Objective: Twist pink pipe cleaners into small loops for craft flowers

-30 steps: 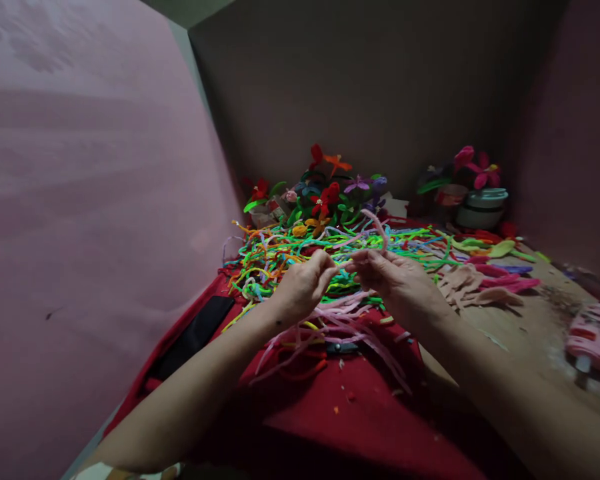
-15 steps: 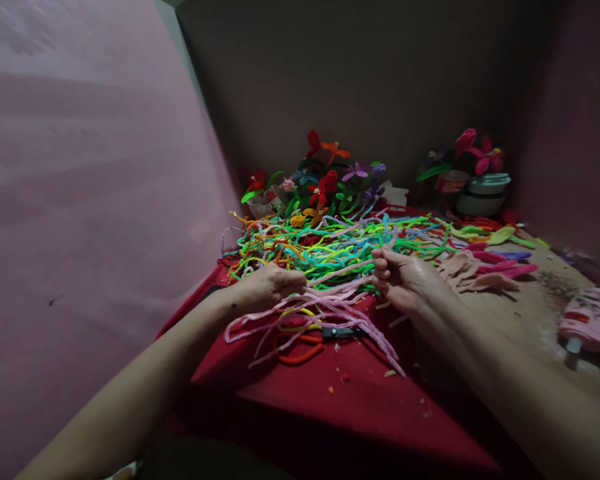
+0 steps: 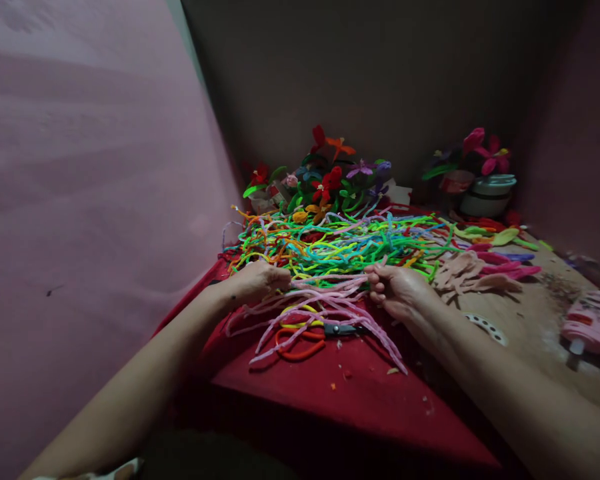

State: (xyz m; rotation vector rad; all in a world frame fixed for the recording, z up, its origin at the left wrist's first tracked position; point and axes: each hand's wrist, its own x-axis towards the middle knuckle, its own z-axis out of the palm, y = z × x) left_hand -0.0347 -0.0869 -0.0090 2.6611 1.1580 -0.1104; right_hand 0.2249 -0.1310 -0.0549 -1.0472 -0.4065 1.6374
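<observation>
My left hand point(image 3: 265, 279) is closed, its fingertips pinching one end of a pale pink pipe cleaner point(image 3: 330, 280). That pipe cleaner stretches across to my right hand point(image 3: 391, 288), whose fingers are curled shut on it, with a short tip poking up above the thumb. Below and between the hands lie several loose pink pipe cleaners point(image 3: 325, 303). Partly under these rest scissors point(image 3: 300, 353) with orange and yellow handles and dark blades. Just beyond my hands spreads a tangled heap of pipe cleaners point(image 3: 330, 247) in green, yellow, orange and blue.
Fuzzy flowers point(image 3: 325, 183) stand at the back, with more pink ones beside a lidded jar point(image 3: 487, 195). On the right are beige petal shapes point(image 3: 460, 273), a white strip with dark holes point(image 3: 485, 328) and a pink device point(image 3: 593, 323). Red cloth point(image 3: 370, 400) covers the front edge.
Both hands have shifted slightly left and the right hand is lower, so the pipe cleaner between them lies more level. The holed white strip has come into view.
</observation>
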